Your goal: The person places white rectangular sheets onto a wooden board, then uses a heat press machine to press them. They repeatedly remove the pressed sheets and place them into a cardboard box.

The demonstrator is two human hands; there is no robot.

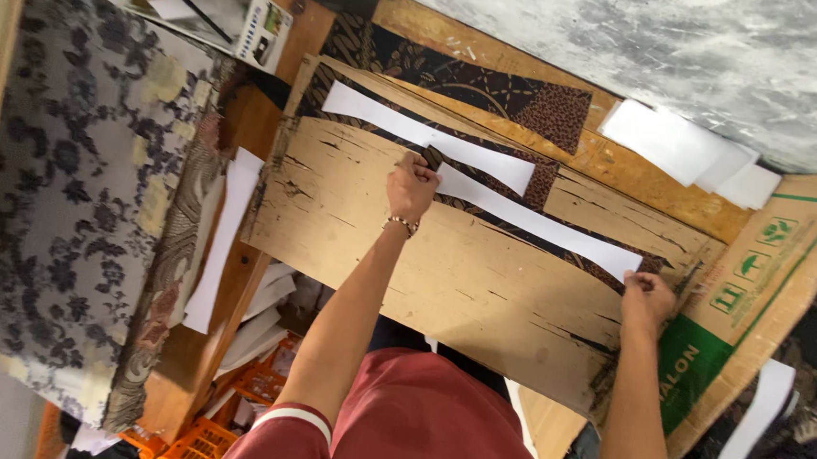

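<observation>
— What have my hands got hold of right now?

— I see my left hand (411, 187) curled into a fist at the far edge of the plywood board (444, 270), fingers closed tight on the dark patterned cloth (542, 177) that runs along that edge. My right hand (648, 302) sits at the board's right end, fingers bent and pinching at the same cloth there; how firmly it grips I cannot tell.

— And the cloth itself?

— It lies as a narrow dark band just past the board's far edge, with two white paper strips (524, 218) laid along it, end overlapping end, just beyond my left fist. A wider piece of brown patterned fabric (476, 81) lies further out from the board, on the wooden table (614, 162).

— What else is around the board?

— To its right, a cardboard sheet (769, 283) with green print sticks out from under it. Beyond the board's far right corner is a small stack of white paper (683, 148). To its left lies a grey flowered fabric (66, 186), with another white strip (221, 236) between the two. Below the board's left end I see orange crates (202, 445).
</observation>
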